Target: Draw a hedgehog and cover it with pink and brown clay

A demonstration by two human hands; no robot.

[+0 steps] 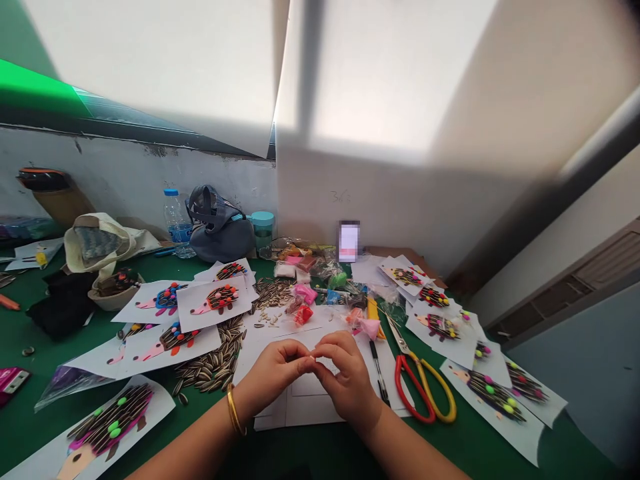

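Observation:
My left hand (283, 365) and my right hand (345, 377) meet fingertip to fingertip over white paper sheets (300, 412) on the green table. Both hands are pinched around a tiny pale piece (313, 357), mostly hidden by the fingers; what it is cannot be made out. Just beyond the hands are packets of coloured clay, among them a red one (303, 315) and a pink one (369, 328). A black pen (379, 373) lies right of my right hand. Striped sunflower seeds (213, 363) are heaped left of my left hand.
Scissors (417, 387) with red and yellow handles lie at the right. Hedgehog pictures made with seeds stand out on cards at left (200, 307) and right (463, 343). Behind are a water bottle (177, 223), a dark bag (220, 233), a teal-lidded cup (263, 233) and a phone (349, 241).

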